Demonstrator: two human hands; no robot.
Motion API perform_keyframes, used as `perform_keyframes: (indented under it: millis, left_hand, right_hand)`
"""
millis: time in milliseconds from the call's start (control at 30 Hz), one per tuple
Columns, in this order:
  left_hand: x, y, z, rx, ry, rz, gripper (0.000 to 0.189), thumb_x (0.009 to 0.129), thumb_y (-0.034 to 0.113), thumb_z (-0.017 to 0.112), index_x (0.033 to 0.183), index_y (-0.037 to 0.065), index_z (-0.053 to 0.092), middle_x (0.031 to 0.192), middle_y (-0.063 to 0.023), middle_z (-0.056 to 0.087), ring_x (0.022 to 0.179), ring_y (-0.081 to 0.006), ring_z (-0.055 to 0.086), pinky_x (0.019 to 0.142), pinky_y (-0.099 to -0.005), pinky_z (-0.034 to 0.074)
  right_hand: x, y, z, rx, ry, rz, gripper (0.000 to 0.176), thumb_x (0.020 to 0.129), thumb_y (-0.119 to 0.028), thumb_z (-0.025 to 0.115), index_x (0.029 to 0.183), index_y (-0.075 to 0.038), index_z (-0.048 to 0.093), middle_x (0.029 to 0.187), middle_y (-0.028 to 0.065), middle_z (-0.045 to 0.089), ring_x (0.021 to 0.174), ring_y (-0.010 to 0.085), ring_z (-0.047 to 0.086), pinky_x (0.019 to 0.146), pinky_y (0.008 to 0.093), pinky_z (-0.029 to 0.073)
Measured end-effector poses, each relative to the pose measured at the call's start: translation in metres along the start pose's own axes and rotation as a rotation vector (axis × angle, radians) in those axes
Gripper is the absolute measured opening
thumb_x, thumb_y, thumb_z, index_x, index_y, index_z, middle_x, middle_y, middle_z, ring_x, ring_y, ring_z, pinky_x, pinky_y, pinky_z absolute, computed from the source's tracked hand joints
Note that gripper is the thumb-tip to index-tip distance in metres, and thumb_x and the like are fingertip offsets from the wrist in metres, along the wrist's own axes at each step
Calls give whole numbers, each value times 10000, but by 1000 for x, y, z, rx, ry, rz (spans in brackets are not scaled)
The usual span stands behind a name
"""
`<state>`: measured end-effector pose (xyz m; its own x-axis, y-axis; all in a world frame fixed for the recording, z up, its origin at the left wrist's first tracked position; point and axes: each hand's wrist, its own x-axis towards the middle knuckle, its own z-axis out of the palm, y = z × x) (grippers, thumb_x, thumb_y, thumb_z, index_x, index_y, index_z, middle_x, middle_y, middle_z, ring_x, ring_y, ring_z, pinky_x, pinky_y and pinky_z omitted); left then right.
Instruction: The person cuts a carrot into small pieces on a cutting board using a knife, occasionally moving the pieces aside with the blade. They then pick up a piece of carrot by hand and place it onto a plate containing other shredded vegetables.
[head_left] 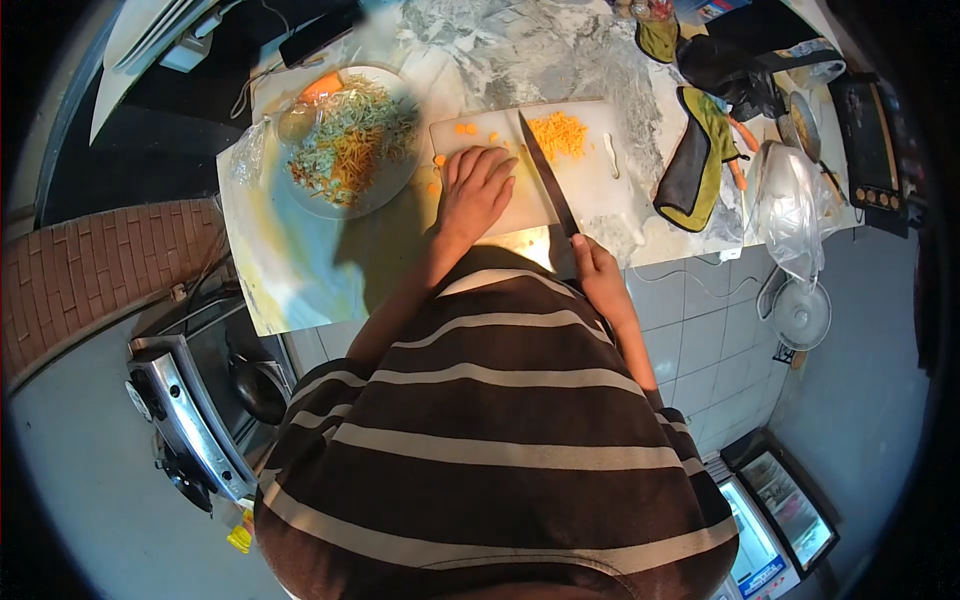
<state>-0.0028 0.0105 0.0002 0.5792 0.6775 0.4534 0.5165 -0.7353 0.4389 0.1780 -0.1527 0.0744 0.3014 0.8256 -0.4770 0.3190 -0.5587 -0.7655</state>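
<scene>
Board (590,175) under flat left hand (475,190)

Nothing readable from my end on the head cam. The blue label (765,578) on the front of the white appliance (745,545), bottom right, carries print too small to resolve. Colourful packet (712,9) at the counter's top edge: lettering blurred out. Black appliance (868,140), far right, has a row of knobs; any marks there aren't legible. Knife (545,178) blade: can't make out a stamp at this resolution. No digits or signs I can decode.
</scene>
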Motion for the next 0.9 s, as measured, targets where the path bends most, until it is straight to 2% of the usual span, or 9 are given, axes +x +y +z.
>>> perform_keyframes:
  millis: [33,133,367,567,633,667,733,867,900]
  left_hand:
    - [0,2,1,-3,-3,0,364,863,193,655,1212,92,631,1243,-64,573,1190,-273,498,1078,-454,331]
    - [1,6,1,-15,-27,-7,332,861,180,670,1182,102,647,1241,-65,585,1192,-277,505,1052,-450,346]
    - [1,2,3,-27,-33,-48,394,861,196,671,1226,58,617,1260,-69,586,1200,-271,515,1063,-449,342]
    - [5,4,2,-28,-45,-41,441,864,204,672,1267,46,584,1300,-81,574,1258,-261,494,1103,-452,310]
    - [6,3,3,-33,-55,-40,451,867,206,671,1280,52,576,1315,-83,567,1273,-258,487,1113,-452,301]
    - [8,2,2,-30,-59,-25,448,871,208,671,1281,57,574,1296,-82,571,1255,-261,495,1101,-449,311]
    - [14,0,0,-25,-61,-7,445,875,210,670,1283,63,572,1278,-81,574,1237,-263,502,1089,-446,320]
    - [32,-6,5,-5,-99,-31,397,878,212,671,1242,76,587,1176,-76,587,1140,-266,525,1018,-430,367]
    - [36,-7,9,10,-81,-26,374,878,208,669,1221,78,595,1135,-73,594,1111,-266,527,991,-428,382]
  right_hand:
    - [-2,-3,-2,-120,7,-23,511,1054,-426,426,1123,44,614,807,266,652,790,406,632,732,432,476]
    - [-3,1,-1,-229,14,23,487,1053,-413,421,1072,33,616,840,337,612,846,517,584,725,508,464]
    - [-3,8,10,-235,12,54,491,1049,-412,424,1097,32,626,905,338,640,929,518,600,781,519,480]
    - [2,24,24,-68,49,-12,533,1055,-416,411,1210,55,607,1082,305,666,1086,449,621,904,453,469]
    - [6,28,26,-17,48,-14,546,1056,-424,420,1215,65,602,997,230,695,996,331,659,874,400,474]
    - [8,24,25,-18,50,-13,546,1056,-424,420,1215,65,602,997,230,695,996,331,659,874,400,474]
    - [12,16,23,106,-47,127,539,1057,-424,430,1195,66,606,830,133,631,827,224,592,802,357,473]
    - [12,15,22,124,3,28,538,1057,-435,433,1126,68,611,735,53,523,722,155,470,704,318,446]
    - [8,3,17,144,-9,133,539,1056,-444,433,1083,65,609,718,41,521,700,148,464,675,318,436]
